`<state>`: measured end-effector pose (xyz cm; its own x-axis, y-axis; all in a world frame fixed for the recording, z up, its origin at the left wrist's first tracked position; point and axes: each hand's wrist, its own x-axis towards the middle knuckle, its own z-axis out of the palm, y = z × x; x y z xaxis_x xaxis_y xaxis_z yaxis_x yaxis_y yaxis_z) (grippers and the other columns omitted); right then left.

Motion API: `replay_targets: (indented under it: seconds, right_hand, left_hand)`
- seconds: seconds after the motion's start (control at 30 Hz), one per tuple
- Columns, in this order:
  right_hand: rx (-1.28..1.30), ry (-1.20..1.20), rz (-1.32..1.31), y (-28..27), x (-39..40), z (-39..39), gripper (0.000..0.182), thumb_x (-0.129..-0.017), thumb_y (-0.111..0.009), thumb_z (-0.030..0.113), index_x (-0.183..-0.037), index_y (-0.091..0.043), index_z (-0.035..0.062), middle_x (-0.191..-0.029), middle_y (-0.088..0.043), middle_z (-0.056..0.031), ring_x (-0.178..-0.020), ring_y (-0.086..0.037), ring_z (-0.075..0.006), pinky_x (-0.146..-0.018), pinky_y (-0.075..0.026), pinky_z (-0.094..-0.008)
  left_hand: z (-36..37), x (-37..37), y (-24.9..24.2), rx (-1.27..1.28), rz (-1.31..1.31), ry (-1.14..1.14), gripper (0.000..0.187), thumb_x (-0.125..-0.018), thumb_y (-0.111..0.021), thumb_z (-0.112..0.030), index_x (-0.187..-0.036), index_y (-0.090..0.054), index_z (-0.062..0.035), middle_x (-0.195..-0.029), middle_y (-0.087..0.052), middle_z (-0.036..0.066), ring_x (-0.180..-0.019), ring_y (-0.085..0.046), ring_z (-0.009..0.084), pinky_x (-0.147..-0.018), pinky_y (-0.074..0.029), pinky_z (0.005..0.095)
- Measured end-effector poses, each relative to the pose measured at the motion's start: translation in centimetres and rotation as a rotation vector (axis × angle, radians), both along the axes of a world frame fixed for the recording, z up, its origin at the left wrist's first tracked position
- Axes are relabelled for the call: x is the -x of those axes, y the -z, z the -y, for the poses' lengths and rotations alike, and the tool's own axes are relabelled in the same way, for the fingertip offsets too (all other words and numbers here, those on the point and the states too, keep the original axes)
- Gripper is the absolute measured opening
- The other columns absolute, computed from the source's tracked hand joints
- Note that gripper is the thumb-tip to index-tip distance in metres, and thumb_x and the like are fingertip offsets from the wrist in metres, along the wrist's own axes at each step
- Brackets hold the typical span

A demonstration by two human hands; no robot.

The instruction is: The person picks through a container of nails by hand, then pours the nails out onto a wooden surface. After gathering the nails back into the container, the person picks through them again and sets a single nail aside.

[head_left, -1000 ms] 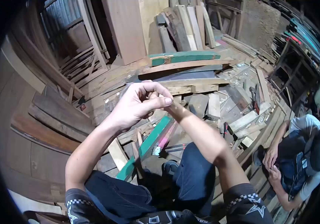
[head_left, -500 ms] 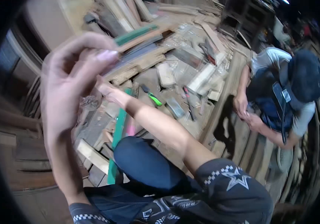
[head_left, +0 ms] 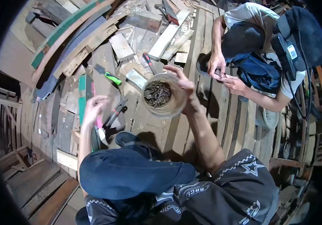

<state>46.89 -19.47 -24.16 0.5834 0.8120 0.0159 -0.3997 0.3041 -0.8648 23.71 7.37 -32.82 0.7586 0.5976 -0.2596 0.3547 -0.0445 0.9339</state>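
A round, pale plastic tub (head_left: 179, 98) with many rusty nails (head_left: 157, 94) inside is tilted toward me. My right hand (head_left: 188, 90) grips its right side, fingers over the rim. My left hand (head_left: 96, 108) hovers left of the tub with fingers curled together; anything small between them is hidden. Just right of it lie dark-handled pliers (head_left: 116, 113). Below it is a tool with a pink handle and pale blade (head_left: 101, 129). A green-and-black-handled tool (head_left: 112, 78) with a flat blade lies above, beside a translucent block (head_left: 136, 78).
A red-and-black-handled tool (head_left: 149, 62) lies behind the tub. Wood offcuts (head_left: 121, 47) and long curved boards (head_left: 82, 45) fill the far left. A co-worker in a dark cap (head_left: 305, 35) crouches at right, both hands together. Stacked planks (head_left: 44, 183) stand lower left.
My view has shifted. My left hand has dropped from close to the camera to beside the pliers. My right hand, earlier reaching far left, has come back and now holds the tub of nails.
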Motion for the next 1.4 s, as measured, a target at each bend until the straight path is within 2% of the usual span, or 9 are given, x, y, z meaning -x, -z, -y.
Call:
replay_targets:
  seconds: [0.07,0.2,0.23,0.3,0.47,0.97,1.17,1.23,1.4]
  right_hand:
    - [0.016,0.022,-0.004,-2.6,0.3,1.6,0.084,-0.07,-0.064,0.048,-0.138,-0.041,0.0041,-0.119,-0.049,-0.0131,-0.112,-0.052,-0.0239,-0.101,-0.04,-0.0367]
    - [0.129,0.064,0.02,-5.4,-1.5,4.7,0.093,-0.067,-0.066,0.051,-0.14,-0.038,0.0,-0.127,-0.049,-0.0159,-0.116,-0.052,-0.0256,-0.102,-0.041,-0.0398]
    - [0.124,0.186,0.039,-5.3,-1.9,5.3,0.096,-0.067,-0.067,0.055,-0.14,-0.038,-0.0012,-0.127,-0.049,-0.0173,-0.117,-0.052,-0.0258,-0.102,-0.04,-0.0405]
    - [0.213,0.263,0.166,-7.3,-1.7,6.8,0.098,-0.069,-0.066,0.06,-0.139,-0.038,-0.0029,-0.127,-0.05,-0.0181,-0.118,-0.051,-0.0263,-0.104,-0.038,-0.0406]
    - [0.285,0.44,0.184,-7.7,-1.7,9.0,0.094,-0.074,-0.058,0.065,-0.14,-0.042,-0.0011,-0.129,-0.054,-0.0164,-0.118,-0.052,-0.0272,-0.104,-0.04,-0.0399]
    - [0.231,0.529,0.084,-4.4,-2.1,12.0,0.075,-0.087,-0.051,0.058,-0.135,-0.048,0.0007,-0.131,-0.056,-0.0116,-0.119,-0.052,-0.0241,-0.104,-0.038,-0.0393]
    - [0.2,0.562,-0.026,-4.2,-2.2,12.0,0.076,-0.085,-0.053,0.059,-0.135,-0.049,0.0025,-0.129,-0.056,-0.0124,-0.118,-0.053,-0.0263,-0.103,-0.039,-0.0402]
    - [0.184,0.588,-0.075,-4.8,-1.7,11.1,0.074,-0.085,-0.054,0.058,-0.135,-0.049,0.0029,-0.128,-0.057,-0.0122,-0.117,-0.053,-0.0265,-0.102,-0.039,-0.0401]
    - [0.17,0.389,0.168,-5.1,-1.0,6.5,0.074,-0.085,-0.057,0.056,-0.133,-0.049,0.0006,-0.128,-0.056,-0.0108,-0.114,-0.053,-0.0235,-0.103,-0.039,-0.0384]
  left_hand:
    - [4.3,-5.8,5.6,0.039,-0.011,0.311,0.018,-0.085,-0.07,-0.015,-0.098,-0.07,-0.0026,-0.083,-0.069,0.003,-0.074,-0.059,0.0076,-0.068,-0.049,0.0249]
    - [12.0,-14.3,10.8,-0.001,0.292,0.703,0.018,-0.085,-0.07,-0.019,-0.09,-0.073,-0.0028,-0.079,-0.07,0.005,-0.07,-0.059,0.0086,-0.063,-0.047,0.027]
    - [13.4,-15.8,10.1,-0.086,0.11,0.69,0.017,-0.084,-0.07,-0.021,-0.087,-0.073,-0.0039,-0.078,-0.071,0.006,-0.069,-0.059,0.0095,-0.064,-0.048,0.0287]
    - [16.5,-18.8,14.5,0.01,0.256,0.597,0.018,-0.081,-0.072,-0.023,-0.087,-0.073,-0.0062,-0.069,-0.066,0.002,-0.062,-0.054,0.0078,-0.058,-0.044,0.0278]
    - [19.7,-20.3,13.7,-0.011,0.218,0.707,0.02,-0.079,-0.074,-0.025,-0.087,-0.073,-0.0074,-0.055,-0.048,0.001,-0.053,-0.043,0.0089,-0.052,-0.039,0.0334]
    - [21.4,-21.0,16.9,-0.09,0.168,0.576,0.017,-0.08,-0.075,-0.022,-0.093,-0.077,-0.0113,-0.072,-0.07,0.009,-0.058,-0.061,0.016,-0.061,-0.049,0.0323]
    - [17.5,-19.4,16.7,-0.107,0.236,0.471,0.019,-0.086,-0.071,-0.019,-0.1,-0.075,-0.0072,-0.069,-0.068,0.0,-0.06,-0.054,0.0054,-0.056,-0.045,0.0282]
    - [14.4,-18.4,17.4,-0.008,0.173,0.464,0.021,-0.088,-0.069,-0.019,-0.102,-0.074,-0.0045,-0.08,-0.07,0.0,-0.072,-0.058,0.006,-0.066,-0.047,0.0248]
    - [3.8,-13.8,8.9,-0.185,0.121,0.548,0.022,-0.093,-0.062,-0.02,-0.104,-0.07,-0.0025,-0.087,-0.069,0.003,-0.079,-0.058,0.0085,-0.073,-0.046,0.026]
